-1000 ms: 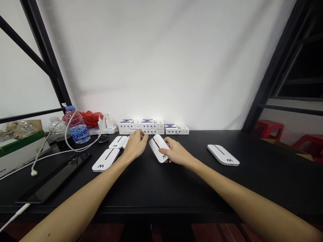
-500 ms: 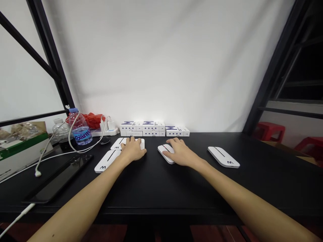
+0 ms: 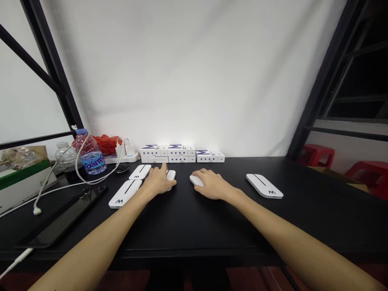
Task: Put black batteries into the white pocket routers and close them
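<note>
While both forearms stretch forward, palms down, left hand (image 3: 158, 182) drapes over a white device (image 3: 171, 175) and right hand (image 3: 212, 184) cups a second device (image 3: 195, 180); grip on each unclear. Third device (image 3: 125, 193) lies at left hand's 8 o'clock, fourth device (image 3: 264, 186) at right hand's 3 o'clock.

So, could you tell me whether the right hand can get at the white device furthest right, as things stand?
Probably yes: the right hand rests on one white device, and I see nothing standing between it and the far-right device on the black table.
</note>
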The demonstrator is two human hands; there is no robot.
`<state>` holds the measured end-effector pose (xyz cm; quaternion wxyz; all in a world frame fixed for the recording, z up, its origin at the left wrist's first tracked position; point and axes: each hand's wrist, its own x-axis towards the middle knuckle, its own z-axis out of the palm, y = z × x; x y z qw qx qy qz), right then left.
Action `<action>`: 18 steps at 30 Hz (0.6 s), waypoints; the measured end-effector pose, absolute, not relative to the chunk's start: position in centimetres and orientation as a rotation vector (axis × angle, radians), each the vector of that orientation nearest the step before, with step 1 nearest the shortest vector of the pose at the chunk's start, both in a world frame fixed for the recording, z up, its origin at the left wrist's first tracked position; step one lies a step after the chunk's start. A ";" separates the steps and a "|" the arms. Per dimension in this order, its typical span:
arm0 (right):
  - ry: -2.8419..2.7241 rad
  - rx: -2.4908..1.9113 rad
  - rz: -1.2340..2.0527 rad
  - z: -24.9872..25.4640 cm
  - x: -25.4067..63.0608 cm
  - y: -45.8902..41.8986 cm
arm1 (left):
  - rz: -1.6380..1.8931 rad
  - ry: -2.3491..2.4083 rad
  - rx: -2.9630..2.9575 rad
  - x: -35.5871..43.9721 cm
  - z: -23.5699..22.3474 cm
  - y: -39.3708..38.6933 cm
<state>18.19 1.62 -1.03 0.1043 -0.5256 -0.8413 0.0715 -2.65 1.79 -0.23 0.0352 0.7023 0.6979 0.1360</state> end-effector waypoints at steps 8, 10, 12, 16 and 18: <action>-2.339 -1.918 0.101 0.5 20.6 2.5 | 0.985 1.987 1.756 -3.4 0.1 2.3; -2.318 -1.979 0.107 0.8 21.6 3.0 | 1.168 1.762 1.482 -3.4 0.2 2.5; -2.294 -2.034 0.098 1.1 22.4 3.4 | 1.239 1.518 1.280 -3.2 0.5 2.6; -2.236 -2.094 0.039 1.2 23.3 3.5 | 1.208 1.261 1.146 -2.6 1.3 2.1; -2.223 -2.066 -0.015 1.1 22.9 3.2 | 1.210 1.136 1.025 -2.2 1.5 1.8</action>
